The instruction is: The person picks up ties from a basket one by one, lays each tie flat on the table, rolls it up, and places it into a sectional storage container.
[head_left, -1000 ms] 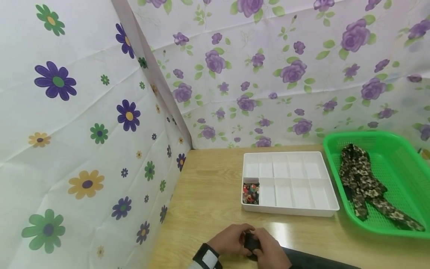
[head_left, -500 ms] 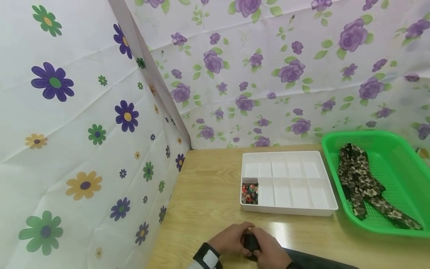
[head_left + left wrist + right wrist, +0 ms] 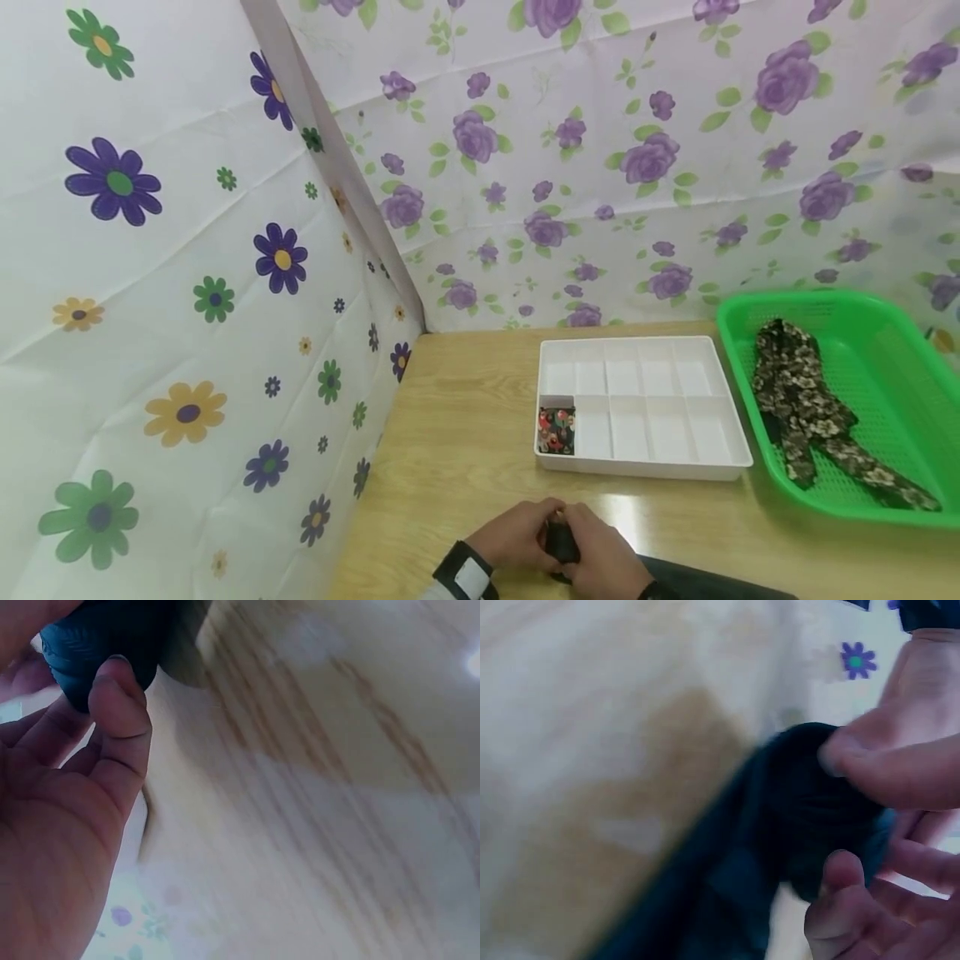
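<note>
Both hands hold a dark cloth strip, its near end wound into a thick roll point(image 3: 561, 543), at the bottom of the head view. My left hand point(image 3: 512, 535) grips the roll from the left. From the right, my right hand point(image 3: 602, 552) pinches it between thumb and fingers. A flat tail point(image 3: 705, 580) of the same strip runs off to the right along the table. In the left wrist view, thumb and fingers curl against the dark roll point(image 3: 97, 649). The right wrist view shows the tail joining the roll point(image 3: 810, 802).
Behind the hands stands a white divided tray point(image 3: 645, 469), with a folded patterned cloth point(image 3: 557, 431) in its front left compartment. To its right, a green basket point(image 3: 862, 512) contains a dark floral cloth point(image 3: 813, 408). Flowered sheets point(image 3: 465, 250) enclose the table point(image 3: 450, 433) at the back and left.
The hands stay in nearly the same place, gripping the roll, with slight shifts of the fingers. The whole head view has drifted a little.
</note>
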### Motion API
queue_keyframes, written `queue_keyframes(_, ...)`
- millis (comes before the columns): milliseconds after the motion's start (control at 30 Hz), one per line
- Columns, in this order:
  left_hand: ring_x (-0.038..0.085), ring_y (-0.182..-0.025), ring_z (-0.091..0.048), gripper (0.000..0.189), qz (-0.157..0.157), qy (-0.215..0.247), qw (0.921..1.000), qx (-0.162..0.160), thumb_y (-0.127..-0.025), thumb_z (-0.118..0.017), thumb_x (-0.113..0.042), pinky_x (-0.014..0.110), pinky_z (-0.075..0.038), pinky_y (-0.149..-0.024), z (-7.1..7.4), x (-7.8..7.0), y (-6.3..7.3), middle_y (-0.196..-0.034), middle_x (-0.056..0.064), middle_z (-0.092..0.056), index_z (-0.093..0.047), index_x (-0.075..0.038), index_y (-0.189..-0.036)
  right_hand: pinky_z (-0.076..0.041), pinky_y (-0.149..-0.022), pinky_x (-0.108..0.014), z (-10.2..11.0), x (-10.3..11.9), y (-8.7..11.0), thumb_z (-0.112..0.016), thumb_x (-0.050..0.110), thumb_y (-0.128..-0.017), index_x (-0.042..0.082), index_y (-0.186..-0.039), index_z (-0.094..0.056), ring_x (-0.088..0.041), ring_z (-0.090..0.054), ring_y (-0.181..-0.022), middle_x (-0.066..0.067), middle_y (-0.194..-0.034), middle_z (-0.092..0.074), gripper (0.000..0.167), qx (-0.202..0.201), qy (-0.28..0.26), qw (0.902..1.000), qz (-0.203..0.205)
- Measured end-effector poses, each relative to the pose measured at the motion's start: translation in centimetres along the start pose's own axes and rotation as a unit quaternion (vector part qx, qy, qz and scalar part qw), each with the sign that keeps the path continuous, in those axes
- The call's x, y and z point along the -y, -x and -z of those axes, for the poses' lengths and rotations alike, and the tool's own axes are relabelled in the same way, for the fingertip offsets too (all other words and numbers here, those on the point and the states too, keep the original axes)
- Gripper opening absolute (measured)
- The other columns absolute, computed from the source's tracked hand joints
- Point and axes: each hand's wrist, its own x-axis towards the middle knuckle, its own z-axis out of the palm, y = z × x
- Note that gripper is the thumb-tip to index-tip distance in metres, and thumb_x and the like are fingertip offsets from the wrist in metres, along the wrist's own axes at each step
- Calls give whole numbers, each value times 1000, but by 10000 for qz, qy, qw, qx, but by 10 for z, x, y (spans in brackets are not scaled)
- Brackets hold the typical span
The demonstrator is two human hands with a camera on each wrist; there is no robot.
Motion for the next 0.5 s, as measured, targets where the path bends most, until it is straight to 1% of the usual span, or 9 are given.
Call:
queue_keyframes(67,-2,-72,-55,64,-41,-84,10000,-27,-80,-90,-13,17,-49,-68,0,-1,1,-91,-13,-63,-59,-22,-135,-57,-81,-45,2,5,-3,-81,7,-80,12,-129,-57,-20,-64,-98,-4,-118,-61,54,164,250,9995,73)
queue_keyframes(133,-3,-74,-55,64,-41,-87,10000,-27,-80,-90,-14,16,-49,-70,0,-2,2,-93,-13,-63,-59,-22,-135,-58,-80,-45,2,6,-4,-79,3,-80,11,-128,-57,-21,-64,-97,-5,-118,-62,55,195,298,9993,132)
queue_keyframes(167,-2,-75,-56,65,-32,-74,10000,-29,-80,-90,-14,17,-49,-72,0,-2,3,-95,-14,-64,-59,-23,-136,-58,-80,-46,1,5,-3,-78,0,-79,11,-126,-57,-21,-64,-97,-6,-118,-62,53,180,248,9994,139)
queue_keyframes(267,-2,-77,-56,68,24,-70,10000,-31,-80,-89,-16,17,-48,-73,-2,-2,4,-98,-13,-63,-57,-23,-140,-56,-80,-43,-5,-1,2,-76,-4,-76,14,-118,-57,-21,-63,-100,-5,-120,-63,50,-69,8,9999,84)
queue_keyframes(333,-2,-77,-55,69,4,-167,9998,-68,-81,-89,-17,17,-48,-72,-4,-2,4,-100,-12,-63,-56,-23,-142,-54,-80,-40,-11,-6,6,-76,-5,-75,16,-115,-58,-19,-62,-101,-3,-120,-64,48,-334,-212,9992,2)
queue_keyframes(400,-2,-77,-55,70,-26,-276,9995,-118,-81,-88,-19,17,-48,-72,-5,-2,4,-102,-12,-64,-56,-21,-143,-51,-78,-34,-16,-10,10,-74,-7,-75,17,-112,-58,-15,-60,-97,-1,-114,-64,47,-549,-501,9972,-56)
queue_keyframes(500,-4,-81,-54,68,-43,-391,9991,-177,-82,-88,-19,17,-49,-74,-6,-2,3,-108,-11,-66,-57,-19,-143,-46,-68,-25,-21,-14,12,-73,-9,-77,16,-108,-56,-8,-55,-84,1,-99,-61,44,-736,-853,9936,-56)
